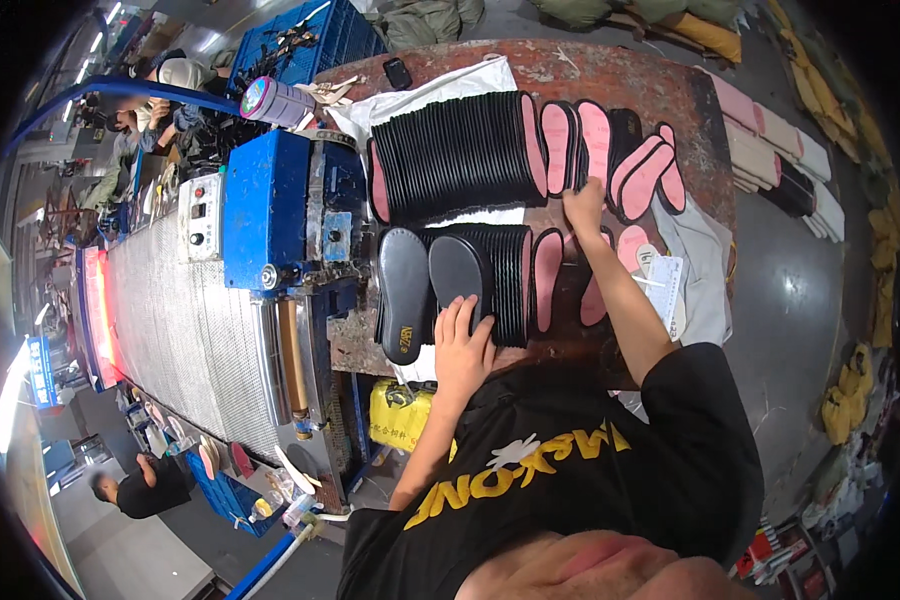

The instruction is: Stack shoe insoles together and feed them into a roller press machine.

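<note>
My left hand (462,345) lies flat, fingers spread and open, on the near row of black shoe soles (490,275) — it presses on the edge of that row and grips nothing. Two dark soles (405,292) lie face up just beside my fingers, at the left end of the row. My right hand (583,205) reaches farther out across the table, fingertips down among the pink-faced soles (595,140) at the right end of the far row; whether those fingers pinch one or only touch it I cannot tell. The far row of soles (455,155) stands packed on edge, black rims close together, with a pink face showing at each end. More pink soles (645,175) fan out loose to the right of it.

The worn reddish-brown table (620,80) is scuffed and stained — a white cloth (420,95) lies under the far row, and a white paper slip (662,285) sits near my right forearm. To my left, touching the table's edge, stands a blue machine (265,205) with a long grey mesh conveyor belt (185,320) running away from it. A blue plastic crate (310,40) sits beyond the machine. The floor is grey concrete (800,300), with stacks of pale and pink soles (770,140) on it to the right. Another person in black (145,490) crouches beside the conveyor, well apart from me.
</note>
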`<state>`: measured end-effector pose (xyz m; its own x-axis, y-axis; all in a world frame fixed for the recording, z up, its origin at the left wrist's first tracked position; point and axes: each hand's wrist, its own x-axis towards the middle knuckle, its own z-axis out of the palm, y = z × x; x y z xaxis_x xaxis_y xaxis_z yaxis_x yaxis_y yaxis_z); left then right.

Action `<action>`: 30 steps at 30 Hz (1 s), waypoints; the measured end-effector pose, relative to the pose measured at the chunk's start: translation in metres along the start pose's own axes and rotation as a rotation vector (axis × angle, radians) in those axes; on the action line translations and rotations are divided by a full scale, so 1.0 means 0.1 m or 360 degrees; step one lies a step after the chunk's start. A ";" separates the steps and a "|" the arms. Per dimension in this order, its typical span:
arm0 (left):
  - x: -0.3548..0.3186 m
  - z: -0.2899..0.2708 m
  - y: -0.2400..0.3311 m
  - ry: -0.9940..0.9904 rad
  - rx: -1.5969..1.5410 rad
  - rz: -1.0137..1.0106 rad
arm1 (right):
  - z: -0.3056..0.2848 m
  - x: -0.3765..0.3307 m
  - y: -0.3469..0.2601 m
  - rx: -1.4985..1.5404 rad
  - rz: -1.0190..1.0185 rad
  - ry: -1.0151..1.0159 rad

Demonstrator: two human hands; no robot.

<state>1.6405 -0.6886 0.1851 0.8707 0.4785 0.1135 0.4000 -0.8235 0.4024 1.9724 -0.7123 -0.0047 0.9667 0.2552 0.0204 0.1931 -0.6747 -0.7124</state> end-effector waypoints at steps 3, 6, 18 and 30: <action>-0.02 0.02 -0.02 0.0022 -0.0017 -0.0005 | -0.14 0.02 0.08 0.0016 0.0061 0.0081; -0.02 -0.01 -0.01 0.0019 -0.0024 -0.0012 | -0.27 0.00 0.11 -0.0168 0.0315 0.0154; 0.04 -0.03 0.02 0.0008 -0.0039 0.0066 | 0.34 0.65 0.75 0.1222 0.1141 0.0035; -0.03 -0.01 0.00 0.0033 -0.0013 -0.0017 | 0.20 0.77 -0.29 -0.0354 0.0894 -0.0444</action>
<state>1.6377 -0.6896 0.1855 0.8604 0.4933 0.1281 0.4066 -0.8158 0.4113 2.0378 -0.6594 0.0033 0.8566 -0.0274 -0.5153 -0.2684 -0.8765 -0.3996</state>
